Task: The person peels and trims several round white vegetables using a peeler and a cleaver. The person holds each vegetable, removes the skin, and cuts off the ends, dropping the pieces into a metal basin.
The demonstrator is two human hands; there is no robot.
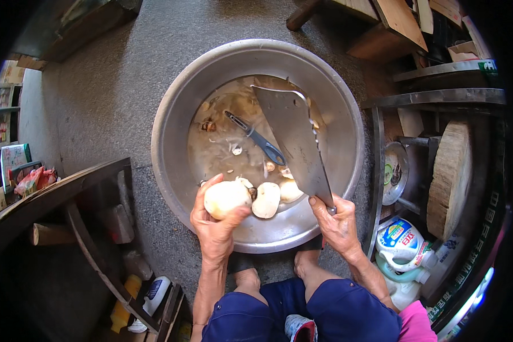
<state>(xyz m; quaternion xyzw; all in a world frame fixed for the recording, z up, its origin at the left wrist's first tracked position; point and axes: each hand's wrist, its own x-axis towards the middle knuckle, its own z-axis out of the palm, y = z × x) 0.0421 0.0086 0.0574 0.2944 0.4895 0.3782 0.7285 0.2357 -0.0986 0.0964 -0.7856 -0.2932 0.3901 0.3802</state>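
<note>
My left hand [214, 225] is closed around a pale, peeled lotus root [228, 200] over the near side of a large metal basin [168, 137]. A dark joint links its big section to a smaller pale section on the right. My right hand [337, 223] grips the handle of a wide cleaver [290, 134], whose blade points away from me over the basin. Below the blade, another pale piece [291, 192] is partly hidden. A peeler [259, 139] with a blue-grey handle lies in the basin among murky water and pale peelings.
Wooden shelving [57, 191] stands on the left, with bottles low down. To the right, a rack [376, 148] holds a round wooden chopping block [450, 179], a metal bowl [404, 171] and detergent jugs [402, 239]. Wooden furniture [385, 34] stands at the far right.
</note>
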